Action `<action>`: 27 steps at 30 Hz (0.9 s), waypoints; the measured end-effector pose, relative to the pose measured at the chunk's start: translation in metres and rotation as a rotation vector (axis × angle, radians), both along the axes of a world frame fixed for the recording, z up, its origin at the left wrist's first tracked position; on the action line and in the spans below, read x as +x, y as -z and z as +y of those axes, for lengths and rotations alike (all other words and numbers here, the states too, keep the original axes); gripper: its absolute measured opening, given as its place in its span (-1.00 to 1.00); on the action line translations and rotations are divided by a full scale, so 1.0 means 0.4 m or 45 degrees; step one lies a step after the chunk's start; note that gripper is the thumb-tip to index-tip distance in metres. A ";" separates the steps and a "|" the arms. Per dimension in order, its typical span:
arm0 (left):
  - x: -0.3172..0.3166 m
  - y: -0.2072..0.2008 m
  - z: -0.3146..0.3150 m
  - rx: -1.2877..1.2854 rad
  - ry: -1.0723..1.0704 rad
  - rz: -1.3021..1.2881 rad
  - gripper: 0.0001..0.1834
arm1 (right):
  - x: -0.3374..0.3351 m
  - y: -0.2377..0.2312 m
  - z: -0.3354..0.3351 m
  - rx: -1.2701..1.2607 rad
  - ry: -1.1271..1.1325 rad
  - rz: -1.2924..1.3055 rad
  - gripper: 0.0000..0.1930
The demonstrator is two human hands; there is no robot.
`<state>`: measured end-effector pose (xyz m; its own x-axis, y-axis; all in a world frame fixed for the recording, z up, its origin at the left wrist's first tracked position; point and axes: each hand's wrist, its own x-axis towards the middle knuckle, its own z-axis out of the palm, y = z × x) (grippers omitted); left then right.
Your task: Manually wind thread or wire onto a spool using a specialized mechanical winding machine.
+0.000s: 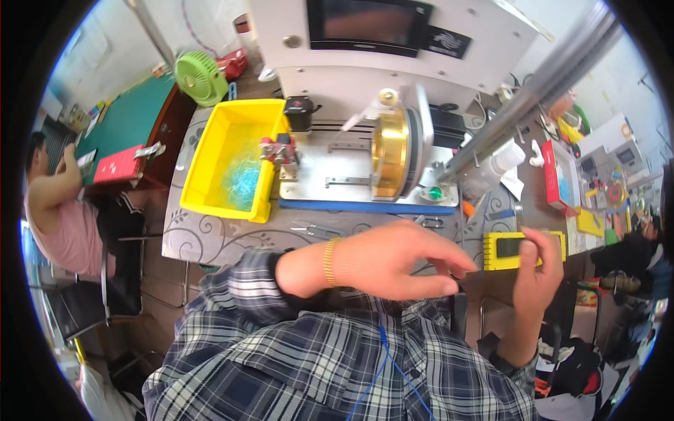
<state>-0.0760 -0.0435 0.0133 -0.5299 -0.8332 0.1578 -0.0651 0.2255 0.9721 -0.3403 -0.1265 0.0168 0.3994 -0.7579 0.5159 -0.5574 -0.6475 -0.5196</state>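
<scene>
Working, it seems, with a faint bluish strand (474, 282), we have it by our left hand (393, 259), on the side toward our right hand (537, 274). Our left thumb and forefinger bend with their tips near each other; our right fingers curl near the yellow tray (491, 264). Whether either set grips the strand, we cannot tell. Positioning it by hand looks like the step underway; next, we judge, calls for a light, sure pinch.

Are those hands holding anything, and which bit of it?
I can't tell. No clear object shows in the left hand or the right hand; anything thin there is too faint to make out.
</scene>
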 end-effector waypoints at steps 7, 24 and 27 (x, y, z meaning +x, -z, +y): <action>0.163 -0.048 0.191 -0.091 -0.699 -0.011 -0.77 | 0.501 -0.161 -0.131 -0.349 -0.445 0.230 -0.76; 0.227 0.041 0.208 -0.044 -0.977 0.160 -0.84 | 0.575 -0.242 -0.207 -0.148 -0.955 0.806 -0.79; 0.222 0.040 0.185 -0.032 -0.929 0.162 -0.85 | 0.568 -0.237 -0.190 0.042 -0.808 0.682 -0.74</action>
<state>0.0127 0.0305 -0.0027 0.1812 -0.9619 0.2045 -0.0940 0.1900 0.9773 -0.1130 -0.2024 0.1117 0.9412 -0.3172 0.1159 -0.2686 -0.9112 -0.3125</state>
